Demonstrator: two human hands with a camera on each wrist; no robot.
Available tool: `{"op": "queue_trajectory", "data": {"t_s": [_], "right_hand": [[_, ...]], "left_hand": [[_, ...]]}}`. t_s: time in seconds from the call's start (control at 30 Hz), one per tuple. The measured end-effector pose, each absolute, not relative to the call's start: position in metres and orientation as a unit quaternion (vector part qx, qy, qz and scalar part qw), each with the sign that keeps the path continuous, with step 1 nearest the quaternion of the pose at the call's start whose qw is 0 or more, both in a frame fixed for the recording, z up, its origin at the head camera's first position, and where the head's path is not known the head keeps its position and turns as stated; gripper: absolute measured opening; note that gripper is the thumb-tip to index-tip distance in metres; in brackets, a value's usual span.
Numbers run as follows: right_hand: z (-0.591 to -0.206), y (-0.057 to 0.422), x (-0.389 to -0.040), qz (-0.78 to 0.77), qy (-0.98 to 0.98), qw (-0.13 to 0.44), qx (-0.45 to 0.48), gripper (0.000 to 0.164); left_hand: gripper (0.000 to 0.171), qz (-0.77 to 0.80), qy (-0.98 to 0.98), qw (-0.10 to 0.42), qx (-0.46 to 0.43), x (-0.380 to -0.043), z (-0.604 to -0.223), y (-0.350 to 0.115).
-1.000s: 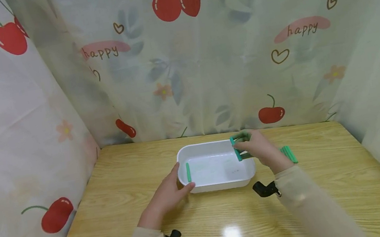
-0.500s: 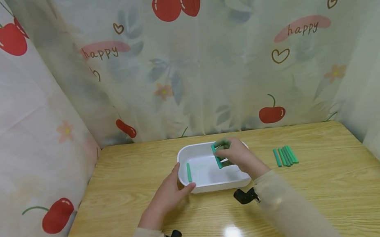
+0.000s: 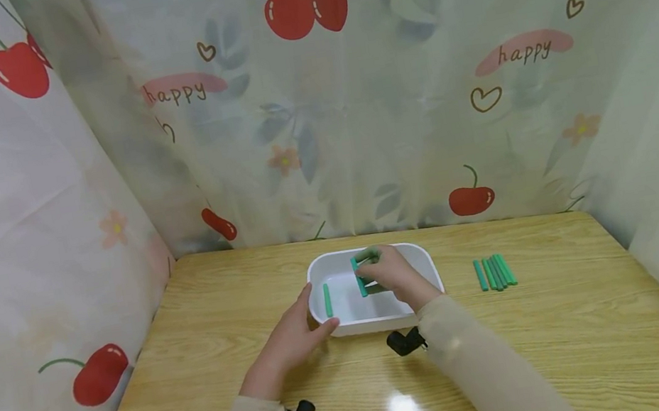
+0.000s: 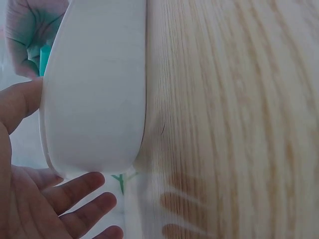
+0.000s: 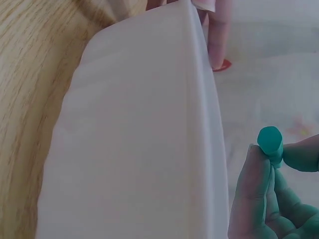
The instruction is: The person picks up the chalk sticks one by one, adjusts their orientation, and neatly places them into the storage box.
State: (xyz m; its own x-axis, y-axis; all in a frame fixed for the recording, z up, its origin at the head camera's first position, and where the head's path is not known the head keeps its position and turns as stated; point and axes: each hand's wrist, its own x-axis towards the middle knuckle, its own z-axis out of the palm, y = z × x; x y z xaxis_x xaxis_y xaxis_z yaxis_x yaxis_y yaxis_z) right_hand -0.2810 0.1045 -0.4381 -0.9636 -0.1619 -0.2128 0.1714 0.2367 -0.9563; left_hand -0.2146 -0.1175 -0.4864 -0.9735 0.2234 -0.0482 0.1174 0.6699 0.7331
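While the left hand [image 3: 288, 335] is spread around the near left corner of the white tub [image 3: 374, 325], thumb and forefinger touching its rim, one green stick [image 3: 328, 300] lies inside by that end. The right hand [image 3: 388, 272] pinches a second stick [image 3: 359, 281] over the tub; farther right, more sticks [image 3: 496, 274] lie on the table [image 3: 581, 324].

White tray [image 3: 364, 327]: floor is partly hidden by right hand [image 3: 390, 270], head view; cut off above, left wrist view. Held green stick [image 4: 44, 59]: partly hidden by tray wall there. 2 sleeves [image 3: 491, 367]: cut off below, head view.
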Motion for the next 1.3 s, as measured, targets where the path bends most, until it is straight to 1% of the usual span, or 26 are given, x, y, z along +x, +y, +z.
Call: {"op": "queue_trajectory", "data": {"t_s": [0.4, 0.77, 0.97, 1.13, 1.3], "right_hand": [[-0.453, 0.081, -0.292, -0.616, 0.775, 0.141, 0.012, 0.02], [-0.461, 0.068, -0.295, -0.537, 0.828, 0.161, 0.025, 0.027], [-0.467, 0.066, -0.3, -0.517, 0.839, 0.166, 0.03, 0.023], [-0.473, 0.062, -0.302, -0.522, 0.836, 0.167, 0.033, 0.019], [-0.48, 0.059, -0.304, -0.523, 0.838, 0.152, 0.038, 0.015]], "left_hand": [[0.093, 0.389, 0.914, 0.071, 0.084, -0.215, -0.486, -0.119], [0.093, 0.394, 0.912, 0.069, 0.09, -0.216, -0.487, -0.119], [0.093, 0.399, 0.909, 0.063, 0.102, -0.216, -0.487, -0.12], [0.094, 0.396, 0.911, 0.07, 0.098, -0.216, -0.488, -0.12], [0.093, 0.394, 0.911, 0.069, 0.1, -0.214, -0.487, -0.118]]}}
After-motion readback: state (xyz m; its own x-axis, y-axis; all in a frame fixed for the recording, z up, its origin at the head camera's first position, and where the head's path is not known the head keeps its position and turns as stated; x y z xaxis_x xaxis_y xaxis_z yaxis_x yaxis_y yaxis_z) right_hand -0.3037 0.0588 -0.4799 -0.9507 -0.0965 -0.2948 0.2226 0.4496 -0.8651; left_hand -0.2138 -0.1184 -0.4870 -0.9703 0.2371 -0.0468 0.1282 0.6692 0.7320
